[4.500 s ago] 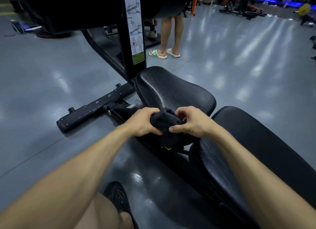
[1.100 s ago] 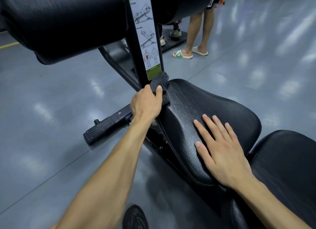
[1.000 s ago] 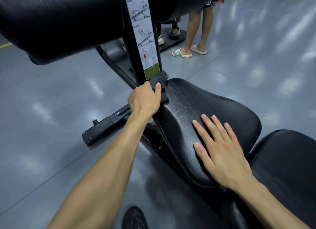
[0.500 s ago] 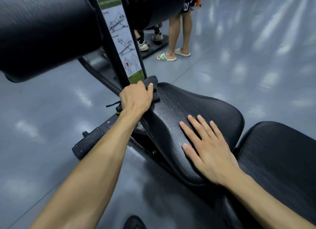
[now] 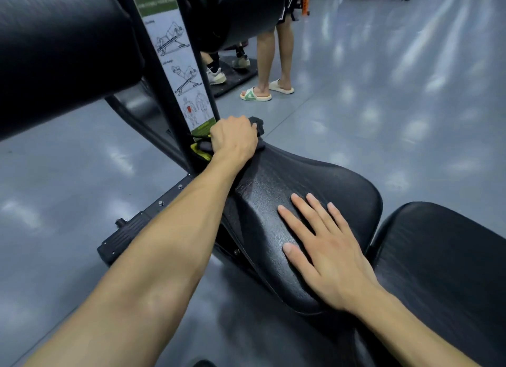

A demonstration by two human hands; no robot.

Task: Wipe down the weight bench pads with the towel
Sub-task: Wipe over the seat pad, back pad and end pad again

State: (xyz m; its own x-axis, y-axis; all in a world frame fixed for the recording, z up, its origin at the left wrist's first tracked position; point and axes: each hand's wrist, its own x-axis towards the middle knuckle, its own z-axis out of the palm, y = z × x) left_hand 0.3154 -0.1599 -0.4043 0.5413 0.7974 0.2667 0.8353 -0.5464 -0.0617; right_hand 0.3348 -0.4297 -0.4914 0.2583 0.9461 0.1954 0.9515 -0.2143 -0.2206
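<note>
From the head camera, your left hand [image 5: 234, 138] is closed around the dark towel [image 5: 257, 129] and presses it on the far tip of the black seat pad [image 5: 323, 180], right by the post with the picture sticker [image 5: 179, 65]. Your right hand [image 5: 325, 253] lies flat and wide open on the near part of the same pad, holding nothing. Another black pad [image 5: 443, 260] sits just beside it on the right. Someone in sandals [image 5: 256, 95] stands on the grey floor [image 5: 383, 92] farther back.
</note>
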